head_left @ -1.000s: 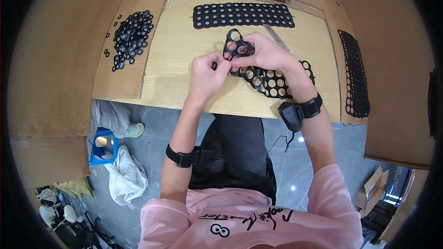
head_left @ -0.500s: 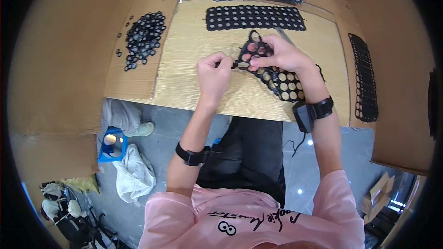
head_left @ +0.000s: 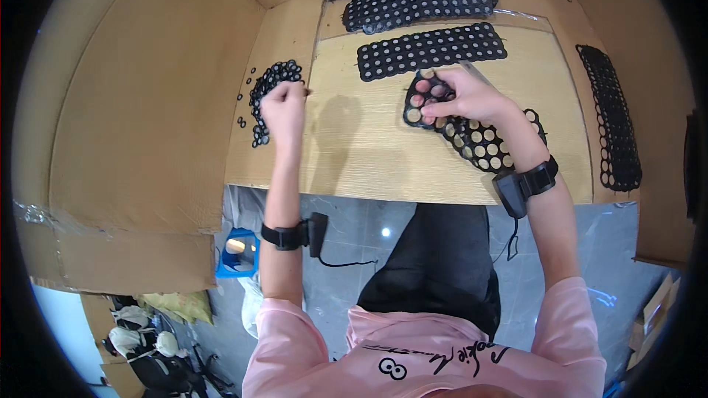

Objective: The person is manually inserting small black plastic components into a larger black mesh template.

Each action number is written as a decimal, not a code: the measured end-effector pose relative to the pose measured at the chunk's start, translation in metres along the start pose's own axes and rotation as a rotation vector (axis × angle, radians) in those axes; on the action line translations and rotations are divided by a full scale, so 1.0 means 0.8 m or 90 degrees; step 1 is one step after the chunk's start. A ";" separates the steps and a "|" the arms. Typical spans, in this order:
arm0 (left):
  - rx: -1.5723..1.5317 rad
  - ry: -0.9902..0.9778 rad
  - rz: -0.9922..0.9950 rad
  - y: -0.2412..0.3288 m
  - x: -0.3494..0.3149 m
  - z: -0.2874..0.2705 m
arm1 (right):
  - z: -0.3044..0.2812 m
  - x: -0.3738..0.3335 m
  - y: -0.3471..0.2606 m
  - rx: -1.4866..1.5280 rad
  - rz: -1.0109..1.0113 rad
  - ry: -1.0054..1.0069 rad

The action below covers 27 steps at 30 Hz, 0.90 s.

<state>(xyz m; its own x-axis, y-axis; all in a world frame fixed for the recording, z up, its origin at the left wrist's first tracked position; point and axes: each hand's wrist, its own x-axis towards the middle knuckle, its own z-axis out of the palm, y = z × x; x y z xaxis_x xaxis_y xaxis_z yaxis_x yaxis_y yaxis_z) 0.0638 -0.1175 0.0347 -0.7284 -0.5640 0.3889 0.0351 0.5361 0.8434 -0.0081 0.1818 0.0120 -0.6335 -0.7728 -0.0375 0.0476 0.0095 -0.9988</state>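
Observation:
My right hand point(head_left: 478, 98) pinches the upper left end of a black panel of joined rings point(head_left: 484, 149); finger skin shows through its holes. This panel bends down to the right, partly beneath my wrist. At the left, my left hand point(head_left: 283, 112) is closed above the edge of a pile of small loose black rings point(head_left: 274, 79). A small dark tip shows beside its fingers, but what they hold cannot be made out.
Behind my right hand lies a flat black ring panel point(head_left: 431, 51), with more stacked panels point(head_left: 420, 4) at the back. Another panel point(head_left: 611, 118) lies along the right side. Cardboard walls point(head_left: 147, 103) enclose the work board point(head_left: 369, 169). A thin metallic strip point(head_left: 483, 74) lies near my right hand.
My left hand has moved left, away from the ring panel to the loose rings. My right hand keeps its pinch on the panel. The whole view has shifted somewhat.

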 end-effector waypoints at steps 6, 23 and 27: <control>0.296 0.044 0.030 -0.050 0.109 -0.059 | 0.013 0.013 0.017 -0.111 -0.070 0.027; 0.378 -0.135 0.206 -0.164 0.187 -0.084 | 0.015 0.019 0.030 -0.142 -0.084 0.030; 0.347 -0.126 0.235 -0.131 0.158 -0.092 | 0.018 0.016 0.022 -0.283 -0.089 0.073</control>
<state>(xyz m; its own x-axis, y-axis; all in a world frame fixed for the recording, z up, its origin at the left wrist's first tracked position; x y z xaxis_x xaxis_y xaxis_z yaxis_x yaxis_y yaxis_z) 0.0183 -0.2911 0.0231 -0.8478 -0.1869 0.4962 -0.0074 0.9399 0.3414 -0.0043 0.1634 -0.0055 -0.6922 -0.7116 0.1203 -0.3635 0.1997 -0.9099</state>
